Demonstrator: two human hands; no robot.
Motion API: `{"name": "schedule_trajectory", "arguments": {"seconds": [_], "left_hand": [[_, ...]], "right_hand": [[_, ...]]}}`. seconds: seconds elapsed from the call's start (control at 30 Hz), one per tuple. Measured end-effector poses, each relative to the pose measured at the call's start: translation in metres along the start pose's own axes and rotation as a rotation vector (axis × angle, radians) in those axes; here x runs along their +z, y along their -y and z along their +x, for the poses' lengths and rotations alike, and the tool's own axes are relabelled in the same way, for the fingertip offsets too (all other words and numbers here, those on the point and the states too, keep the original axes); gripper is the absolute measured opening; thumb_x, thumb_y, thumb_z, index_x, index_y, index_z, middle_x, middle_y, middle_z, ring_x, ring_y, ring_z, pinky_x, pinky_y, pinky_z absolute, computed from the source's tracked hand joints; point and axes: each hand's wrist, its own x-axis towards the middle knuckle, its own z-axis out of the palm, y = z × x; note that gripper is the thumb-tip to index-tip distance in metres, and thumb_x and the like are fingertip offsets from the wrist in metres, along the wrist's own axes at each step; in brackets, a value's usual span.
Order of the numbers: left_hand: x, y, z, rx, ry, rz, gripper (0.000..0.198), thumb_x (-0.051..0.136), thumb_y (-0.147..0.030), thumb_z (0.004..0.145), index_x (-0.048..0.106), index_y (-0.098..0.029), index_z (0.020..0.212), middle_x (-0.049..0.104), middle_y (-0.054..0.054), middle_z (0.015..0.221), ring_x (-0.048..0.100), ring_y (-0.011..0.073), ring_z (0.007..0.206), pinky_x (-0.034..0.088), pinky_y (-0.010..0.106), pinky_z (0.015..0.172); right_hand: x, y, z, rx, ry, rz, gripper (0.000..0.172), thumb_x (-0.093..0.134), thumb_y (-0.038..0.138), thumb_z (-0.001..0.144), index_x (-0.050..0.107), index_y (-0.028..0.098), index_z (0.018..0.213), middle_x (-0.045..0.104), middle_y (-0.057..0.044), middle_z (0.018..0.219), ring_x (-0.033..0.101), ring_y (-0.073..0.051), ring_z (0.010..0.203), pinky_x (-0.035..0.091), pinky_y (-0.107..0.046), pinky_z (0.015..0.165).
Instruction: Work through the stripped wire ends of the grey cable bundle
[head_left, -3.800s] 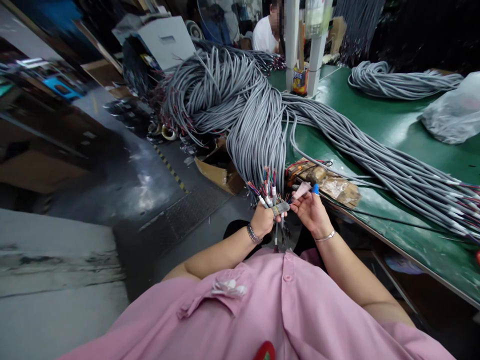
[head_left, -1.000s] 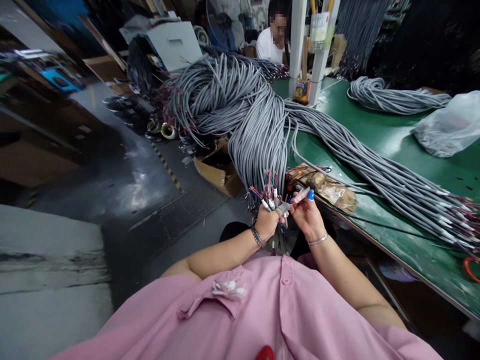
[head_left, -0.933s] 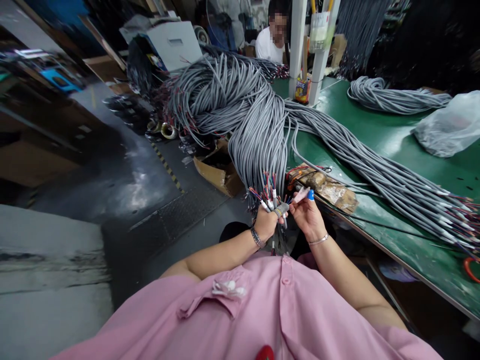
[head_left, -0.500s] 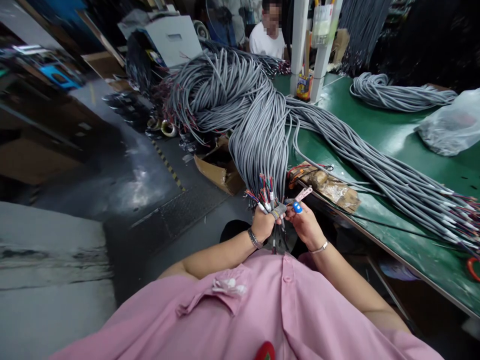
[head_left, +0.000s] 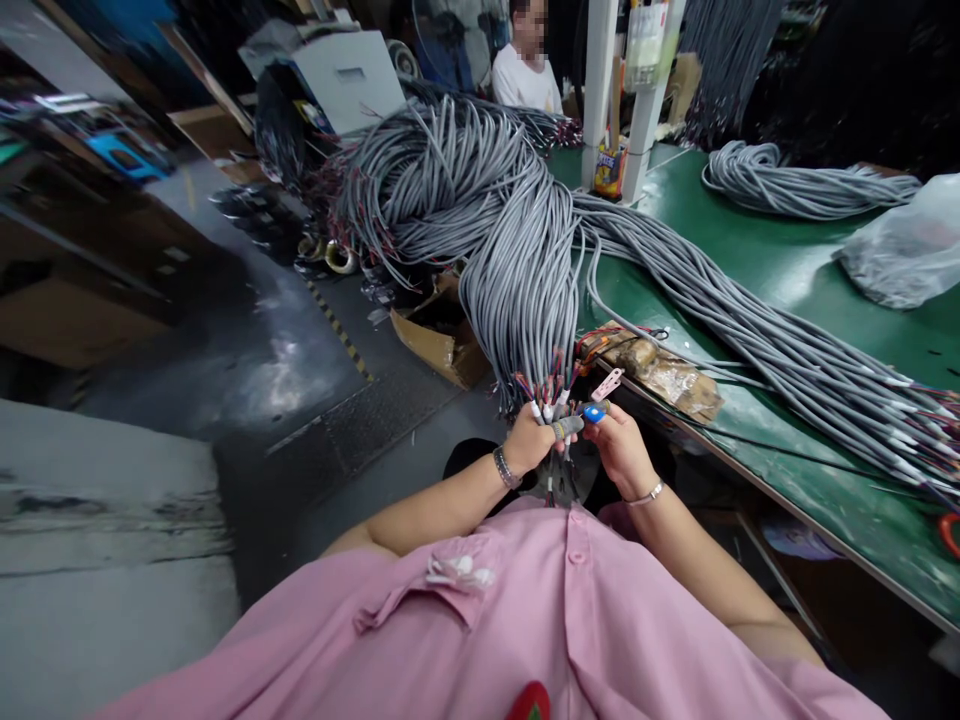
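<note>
A thick bundle of grey cables [head_left: 525, 270] hangs off the edge of a green workbench [head_left: 757, 260] toward my lap, its ends splitting into coloured wires [head_left: 546, 385] with white tips. My left hand [head_left: 529, 442] is closed around a bunch of these cable ends, a grey-taped finger lying across them. My right hand [head_left: 619, 447] is closed beside it, pinching at the wire ends, with a blue cap on one fingertip [head_left: 593, 413] and a pink-taped finger [head_left: 607, 384] sticking up. The two hands touch.
More grey cables [head_left: 795, 350] run across the bench to the right, and a coil [head_left: 795, 180] lies at the back. A clear plastic bag [head_left: 900, 245] sits far right, a crumpled brown wrapper [head_left: 660, 370] near the edge. Another person [head_left: 525, 75] sits behind the white posts [head_left: 600, 90]. Cardboard boxes lie on the floor.
My right hand has drawn in from slightly apart until it meets the left at the wire ends, its blue-capped finger now on them. The left hand kept its hold.
</note>
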Motion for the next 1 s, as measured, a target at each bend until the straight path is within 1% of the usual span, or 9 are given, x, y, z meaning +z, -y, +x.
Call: {"name": "schedule_trajectory", "arguments": {"seconds": [0.07, 0.13, 0.27, 0.33, 0.43, 0.5, 0.7, 0.83, 1.0], "left_hand": [[0.003, 0.003, 0.000, 0.011, -0.069, -0.079, 0.033, 0.077, -0.040, 0.068, 0.062, -0.013, 0.057, 0.062, 0.002, 0.052, 0.048, 0.0074, 0.038, 0.038, 0.021, 0.040], [0.006, 0.003, 0.001, 0.008, -0.110, -0.131, 0.032, 0.077, -0.040, 0.068, 0.062, -0.013, 0.057, 0.062, 0.003, 0.052, 0.047, 0.0069, 0.037, 0.036, 0.020, 0.039], [0.011, -0.004, 0.004, -0.015, -0.159, -0.214, 0.031, 0.078, -0.037, 0.066, 0.060, -0.013, 0.058, 0.062, 0.003, 0.052, 0.047, 0.0063, 0.036, 0.033, 0.020, 0.037], [0.014, -0.007, 0.005, -0.020, -0.168, -0.232, 0.031, 0.079, -0.036, 0.065, 0.060, -0.012, 0.058, 0.062, 0.003, 0.052, 0.047, 0.0060, 0.035, 0.032, 0.019, 0.036], [0.019, -0.008, 0.007, -0.012, -0.175, -0.238, 0.033, 0.079, -0.036, 0.065, 0.058, -0.012, 0.058, 0.061, 0.002, 0.052, 0.047, 0.0058, 0.035, 0.032, 0.019, 0.036], [0.022, -0.007, 0.008, -0.001, -0.173, -0.224, 0.033, 0.078, -0.037, 0.067, 0.058, -0.012, 0.058, 0.061, 0.002, 0.051, 0.047, 0.0059, 0.035, 0.032, 0.019, 0.036], [0.026, -0.002, 0.009, 0.004, -0.162, -0.167, 0.032, 0.076, -0.039, 0.069, 0.060, -0.013, 0.060, 0.062, 0.002, 0.053, 0.046, 0.0058, 0.036, 0.033, 0.019, 0.036], [0.028, -0.001, 0.011, -0.019, -0.154, -0.123, 0.033, 0.077, -0.039, 0.066, 0.059, -0.013, 0.057, 0.061, 0.002, 0.051, 0.046, 0.0061, 0.035, 0.034, 0.019, 0.036], [0.027, -0.001, 0.010, -0.032, -0.151, -0.123, 0.034, 0.078, -0.039, 0.065, 0.059, -0.013, 0.058, 0.062, 0.002, 0.052, 0.046, 0.0060, 0.034, 0.033, 0.019, 0.035]], "right_hand": [[-0.005, -0.001, 0.003, 0.059, -0.065, 0.123, 0.018, 0.076, 0.030, 0.071, 0.062, 0.019, 0.070, 0.051, 0.006, 0.056, 0.044, -0.008, 0.050, 0.042, -0.022, 0.053], [-0.011, 0.001, 0.007, 0.110, -0.099, 0.236, 0.022, 0.074, 0.039, 0.073, 0.061, 0.021, 0.074, 0.055, 0.005, 0.060, 0.045, -0.008, 0.050, 0.045, -0.022, 0.052], [-0.014, 0.014, 0.016, 0.155, 0.035, 0.286, 0.042, 0.066, 0.062, 0.074, 0.065, 0.022, 0.087, 0.066, -0.001, 0.079, 0.054, -0.011, 0.060, 0.050, -0.025, 0.055], [-0.011, 0.019, 0.018, 0.062, 0.052, 0.168, 0.039, 0.069, 0.058, 0.074, 0.067, 0.021, 0.085, 0.065, 0.000, 0.077, 0.052, -0.010, 0.059, 0.048, -0.023, 0.054], [-0.006, 0.021, 0.019, -0.180, -0.114, -0.066, 0.034, 0.069, 0.053, 0.077, 0.067, 0.019, 0.075, 0.059, 0.002, 0.064, 0.044, -0.007, 0.052, 0.041, -0.019, 0.049], [-0.004, 0.019, 0.020, -0.258, -0.197, -0.126, 0.038, 0.066, 0.057, 0.078, 0.067, 0.019, 0.072, 0.059, 0.002, 0.061, 0.044, -0.007, 0.051, 0.039, -0.019, 0.049], [-0.001, 0.015, 0.028, 0.000, -0.045, 0.232, 0.040, 0.068, 0.060, 0.075, 0.066, 0.020, 0.077, 0.060, 0.002, 0.066, 0.051, -0.010, 0.056, 0.048, -0.022, 0.055], [0.002, 0.013, 0.032, -0.035, -0.087, 0.296, 0.035, 0.072, 0.054, 0.075, 0.065, 0.020, 0.075, 0.061, 0.002, 0.066, 0.053, -0.010, 0.059, 0.050, -0.023, 0.058], [0.001, 0.009, 0.029, -0.006, -0.069, 0.304, 0.040, 0.067, 0.061, 0.075, 0.064, 0.021, 0.079, 0.065, 0.001, 0.072, 0.057, -0.011, 0.063, 0.051, -0.024, 0.060]]}}
